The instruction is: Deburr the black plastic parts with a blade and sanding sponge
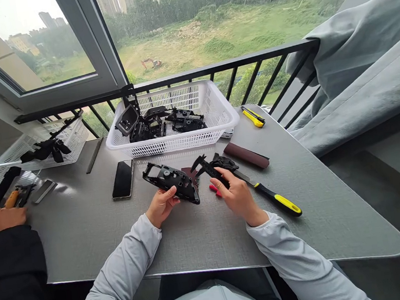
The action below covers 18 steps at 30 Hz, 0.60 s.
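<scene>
My left hand [162, 205] grips a black plastic housing part [173, 179] by its lower edge, thumb on top, above the grey table. In my right hand [235, 192] is a black caliper [206, 166], its jaws pointing left toward the housing part but apart from it. Beneath and behind the caliper lie a crumpled black item [222, 161] and a piece of brown sandpaper [189, 175]. A red-handled item [214, 190] is partly hidden by my right hand. A file with a black and yellow handle [279, 200] lies just to the right.
A white basket [170, 145] of black plastic parts stands at the back. Around it lie a phone [123, 179], a brown sandpaper roll [246, 155] and a yellow utility knife [253, 116]. At left, a co-worker's hand [3, 220] holds a tool near another basket [70, 142].
</scene>
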Each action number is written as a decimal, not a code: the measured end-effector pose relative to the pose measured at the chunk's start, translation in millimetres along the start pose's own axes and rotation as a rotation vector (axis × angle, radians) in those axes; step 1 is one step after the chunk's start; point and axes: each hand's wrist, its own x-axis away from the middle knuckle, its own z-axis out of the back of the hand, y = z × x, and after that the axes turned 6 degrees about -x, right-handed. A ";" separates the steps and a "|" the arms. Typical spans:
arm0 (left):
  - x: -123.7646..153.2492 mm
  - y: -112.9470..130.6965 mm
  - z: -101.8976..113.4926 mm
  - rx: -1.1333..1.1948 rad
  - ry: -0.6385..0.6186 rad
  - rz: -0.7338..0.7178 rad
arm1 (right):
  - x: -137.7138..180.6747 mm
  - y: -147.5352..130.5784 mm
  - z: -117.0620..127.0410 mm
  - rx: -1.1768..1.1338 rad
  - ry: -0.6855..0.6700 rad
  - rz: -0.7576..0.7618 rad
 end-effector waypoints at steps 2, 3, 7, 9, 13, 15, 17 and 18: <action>-0.2 0.0 -2.3 -0.004 0.056 -0.035 | -0.7 -0.1 0.4 -0.032 0.015 -0.045; 0.0 -0.7 -4.1 -0.016 0.086 -0.060 | -0.2 -0.5 -0.7 -0.049 0.000 -0.059; 2.5 -9.1 -13.1 -0.190 0.208 -0.156 | 5.8 -3.7 -9.9 -0.069 -0.086 -0.086; 4.4 -15.0 -16.4 -0.297 0.211 -0.179 | 9.1 -5.4 -14.7 -0.065 -0.103 -0.092; 7.0 -24.0 -18.7 -0.414 0.203 -0.229 | 14.0 -7.8 -21.1 -0.081 -0.129 -0.081; 7.5 -26.1 -18.8 -0.445 0.209 -0.248 | 15.9 -8.6 -23.5 -0.090 -0.142 -0.068; 7.7 -27.2 -19.0 -0.459 0.217 -0.271 | 17.4 -8.8 -25.3 -0.097 -0.150 -0.057; 7.7 -27.5 -19.2 -0.459 0.219 -0.280 | 18.0 -8.8 -25.9 -0.098 -0.152 -0.053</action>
